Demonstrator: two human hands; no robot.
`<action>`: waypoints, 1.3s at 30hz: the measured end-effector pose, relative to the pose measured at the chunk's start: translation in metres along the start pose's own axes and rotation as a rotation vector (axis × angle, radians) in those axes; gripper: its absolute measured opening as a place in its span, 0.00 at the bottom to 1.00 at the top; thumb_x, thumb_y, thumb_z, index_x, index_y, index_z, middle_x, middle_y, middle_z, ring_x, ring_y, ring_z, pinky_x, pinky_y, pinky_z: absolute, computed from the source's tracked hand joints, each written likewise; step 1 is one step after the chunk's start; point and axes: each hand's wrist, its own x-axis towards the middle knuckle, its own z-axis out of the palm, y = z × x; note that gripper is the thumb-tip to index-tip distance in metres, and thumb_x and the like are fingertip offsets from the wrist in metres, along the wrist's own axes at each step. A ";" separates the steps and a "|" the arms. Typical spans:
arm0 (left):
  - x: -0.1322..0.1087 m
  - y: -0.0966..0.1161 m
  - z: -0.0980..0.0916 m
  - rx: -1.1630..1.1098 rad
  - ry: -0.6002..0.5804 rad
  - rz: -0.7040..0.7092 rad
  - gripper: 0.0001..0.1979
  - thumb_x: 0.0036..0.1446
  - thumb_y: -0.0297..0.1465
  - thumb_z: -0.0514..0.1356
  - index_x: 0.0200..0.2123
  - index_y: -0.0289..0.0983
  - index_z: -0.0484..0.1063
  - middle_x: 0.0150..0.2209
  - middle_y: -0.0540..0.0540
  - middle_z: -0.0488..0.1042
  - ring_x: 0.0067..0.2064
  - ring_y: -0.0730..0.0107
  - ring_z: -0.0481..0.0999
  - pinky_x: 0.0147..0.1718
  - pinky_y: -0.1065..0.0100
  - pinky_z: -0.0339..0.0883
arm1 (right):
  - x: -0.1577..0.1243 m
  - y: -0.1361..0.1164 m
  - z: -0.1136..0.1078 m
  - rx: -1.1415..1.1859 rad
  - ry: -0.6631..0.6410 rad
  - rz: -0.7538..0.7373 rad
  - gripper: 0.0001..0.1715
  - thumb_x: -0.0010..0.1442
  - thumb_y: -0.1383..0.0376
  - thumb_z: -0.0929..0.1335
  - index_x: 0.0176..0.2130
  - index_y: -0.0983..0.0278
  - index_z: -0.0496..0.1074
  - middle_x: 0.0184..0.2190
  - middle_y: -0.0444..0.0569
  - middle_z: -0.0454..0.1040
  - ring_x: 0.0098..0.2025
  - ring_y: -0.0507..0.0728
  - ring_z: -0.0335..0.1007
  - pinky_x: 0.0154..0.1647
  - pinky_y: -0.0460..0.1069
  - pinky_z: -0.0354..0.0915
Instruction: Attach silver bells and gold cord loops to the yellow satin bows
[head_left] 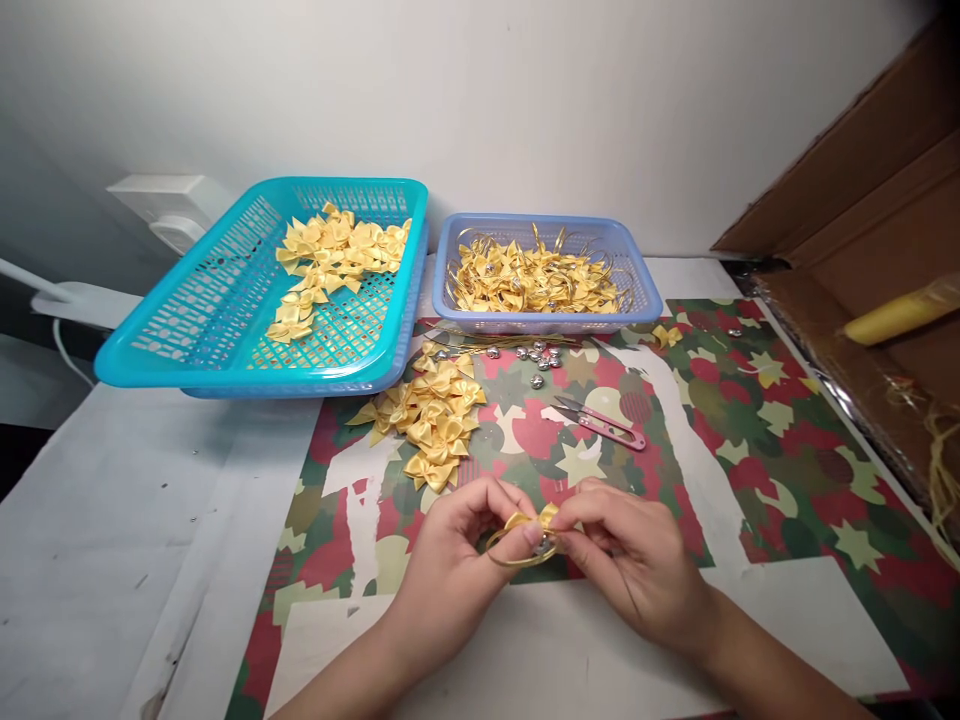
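My left hand (476, 545) pinches a yellow ribbon bow (550, 515) with a gold cord loop (517, 563) hanging from it. The fingertips of my right hand (626, 550) are closed on the right side of the same bow, by the cord. A silver bell shows partly between the fingers, under the bow. Both hands are close together over the near part of the patterned sheet. Beyond them lie a pile of yellow bows (439, 415), a pair of pink thread snips (604, 422) and several loose silver bells (541, 357).
A turquoise basket (172, 310) with yellow bows sits stacked on another at the left. Behind, a lilac basket (547, 322) holds bows with gold loops. Gold cords (517, 342) lie before it. An open cardboard box (862, 230) stands at the right with a yellow roll (900, 312).
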 end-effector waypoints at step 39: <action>0.007 -0.008 -0.007 -0.103 -0.017 -0.193 0.16 0.54 0.34 0.63 0.23 0.37 0.59 0.25 0.54 0.67 0.25 0.78 0.58 0.24 0.74 0.51 | -0.003 0.003 0.000 -0.151 -0.061 -0.135 0.08 0.65 0.74 0.61 0.38 0.63 0.65 0.24 0.42 0.65 0.26 0.51 0.55 0.30 0.48 0.54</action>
